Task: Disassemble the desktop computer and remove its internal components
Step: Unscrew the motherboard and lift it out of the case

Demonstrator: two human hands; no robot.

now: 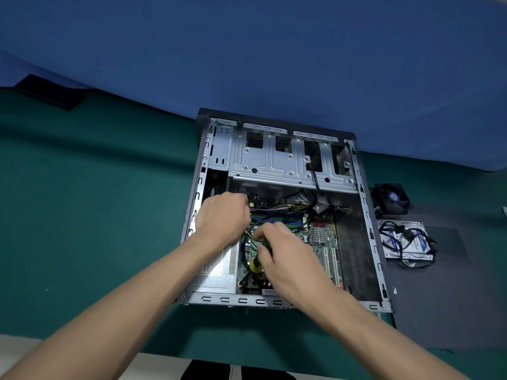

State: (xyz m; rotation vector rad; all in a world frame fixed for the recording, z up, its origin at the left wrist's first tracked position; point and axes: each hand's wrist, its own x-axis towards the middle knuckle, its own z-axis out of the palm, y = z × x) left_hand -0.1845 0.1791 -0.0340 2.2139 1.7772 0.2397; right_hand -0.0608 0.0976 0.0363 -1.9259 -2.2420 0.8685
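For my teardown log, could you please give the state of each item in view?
Grey metal computer case: lying open, side panel off.
Green motherboard: still inside.
Black cooler fan: out, on table.
Silver hard drive: out, cables lying on it.
Green-yellow screwdriver: gripped by right hand.

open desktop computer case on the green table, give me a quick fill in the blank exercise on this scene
1. The right hand grips a green and yellow ____ over the green motherboard.
2. The open grey metal computer case lies on a ____ table.
3. The black cooling fan sits ____ the case.
4. A tangled black cable lies on the silver ____.

Missing words: screwdriver; green; outside; hard drive
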